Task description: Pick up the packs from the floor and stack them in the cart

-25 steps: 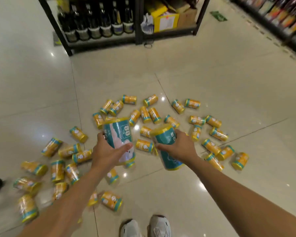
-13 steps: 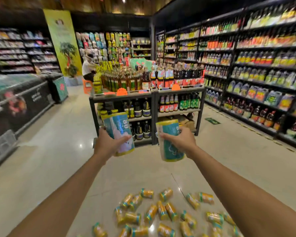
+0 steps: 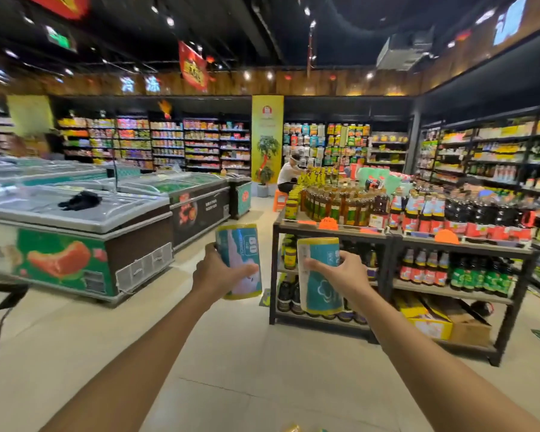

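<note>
At 12 o'clock, above the floor (image 3: 256, 378): left hand (image 3: 219, 277) curled round teal pack (image 3: 240, 257) | right hand (image 3: 345, 272) gripping second pack (image 3: 320, 285), packs apart | bottle shelf (image 3: 396, 236) 1 o'clock | freezer (image 3: 75, 226) 10 o'clock | cart (image 3: 3, 299) edge 9 o'clock.

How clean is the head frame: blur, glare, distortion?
Head view: heavy wide-angle bowing, right shelves lean inward; motion blur smears the left edge, the freezer and what looks like the cart; the centre is sharper, left pack in left hand and right pack in right hand fairly crisp; ceiling spots bloom; freezer lids show pale glare.
</note>
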A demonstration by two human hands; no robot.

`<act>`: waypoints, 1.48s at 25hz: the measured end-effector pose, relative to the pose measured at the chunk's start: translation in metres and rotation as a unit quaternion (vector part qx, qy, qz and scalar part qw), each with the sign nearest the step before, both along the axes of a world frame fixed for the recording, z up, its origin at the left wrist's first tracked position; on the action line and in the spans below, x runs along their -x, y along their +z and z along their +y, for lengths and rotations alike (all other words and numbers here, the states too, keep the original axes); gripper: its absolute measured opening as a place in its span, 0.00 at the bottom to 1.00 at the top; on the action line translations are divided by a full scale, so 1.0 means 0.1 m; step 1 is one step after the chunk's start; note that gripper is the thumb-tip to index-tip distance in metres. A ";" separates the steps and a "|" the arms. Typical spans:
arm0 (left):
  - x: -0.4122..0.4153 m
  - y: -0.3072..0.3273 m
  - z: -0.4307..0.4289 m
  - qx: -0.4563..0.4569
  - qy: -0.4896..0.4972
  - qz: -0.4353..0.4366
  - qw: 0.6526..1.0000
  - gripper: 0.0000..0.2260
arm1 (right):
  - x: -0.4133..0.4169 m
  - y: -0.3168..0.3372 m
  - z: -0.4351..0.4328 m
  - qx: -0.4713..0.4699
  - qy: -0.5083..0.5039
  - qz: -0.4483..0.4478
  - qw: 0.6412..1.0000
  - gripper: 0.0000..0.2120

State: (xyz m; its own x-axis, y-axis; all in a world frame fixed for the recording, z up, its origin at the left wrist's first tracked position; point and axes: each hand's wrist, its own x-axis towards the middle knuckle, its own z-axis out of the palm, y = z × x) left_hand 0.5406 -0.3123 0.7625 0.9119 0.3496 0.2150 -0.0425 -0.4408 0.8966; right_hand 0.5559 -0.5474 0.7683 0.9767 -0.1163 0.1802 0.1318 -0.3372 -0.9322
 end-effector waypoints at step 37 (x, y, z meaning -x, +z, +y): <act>4.92 -1.07 5.05 0.102 0.534 0.051 0.838 0.27 | 2.62 -1.12 6.77 0.016 0.572 0.141 0.808 0.17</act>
